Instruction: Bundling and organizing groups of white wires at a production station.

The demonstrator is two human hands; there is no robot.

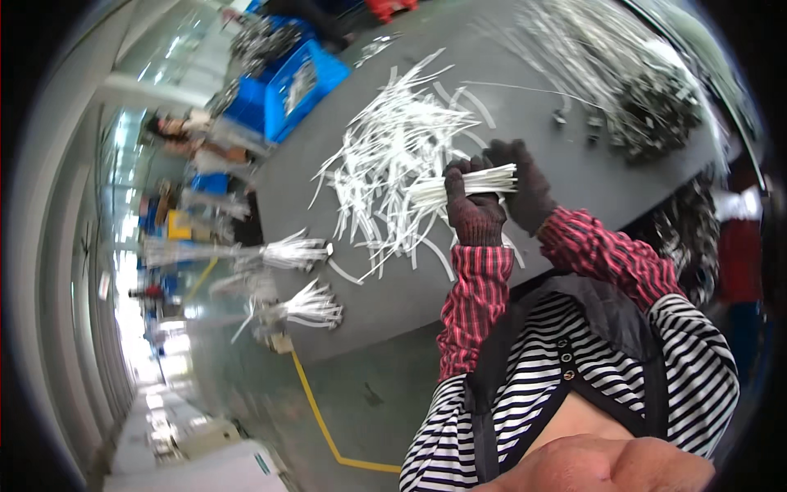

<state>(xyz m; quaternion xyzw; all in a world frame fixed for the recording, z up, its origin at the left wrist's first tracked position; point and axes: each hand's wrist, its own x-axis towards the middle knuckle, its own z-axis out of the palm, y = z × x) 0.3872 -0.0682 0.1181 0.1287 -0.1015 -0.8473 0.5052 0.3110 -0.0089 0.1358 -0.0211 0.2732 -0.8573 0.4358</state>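
Observation:
My left hand (477,215), in a dark knitted glove, is wrapped round a bundle of thin white strips (496,179). The strips lie roughly side by side, their ends pointing right. At those ends my right hand (529,190), also gloved, stands with its fingers stretched out and its palm toward the bundle. Whether the palm touches the strip ends I cannot tell. Just beyond and left of my hands, a loose pile of similar white strips (393,135) lies tangled on the grey table (525,107).
Two fanned white bundles (297,251) (311,305) lie at the table's left edge. A blue bin (305,86) with metallic-looking pieces stands at the far left. Long pale wires with dark ends (656,115) are heaped at the far right. A yellow line (316,414) marks the floor.

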